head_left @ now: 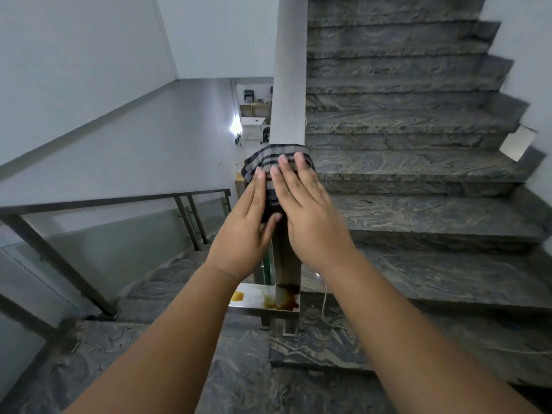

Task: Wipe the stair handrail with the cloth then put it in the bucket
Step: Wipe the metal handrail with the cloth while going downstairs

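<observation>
Head view, hands [280, 210] flat on cloth [268, 158], handrail [288, 70] top edge

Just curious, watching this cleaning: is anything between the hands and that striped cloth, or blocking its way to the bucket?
Nothing is between them: the left hand and right hand lie flat on the cloth, draped over the post. No bucket is in view, so that path cannot be judged.

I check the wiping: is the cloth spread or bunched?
Spread: the striped cloth drapes over the post top, both hands flat on it.
</observation>
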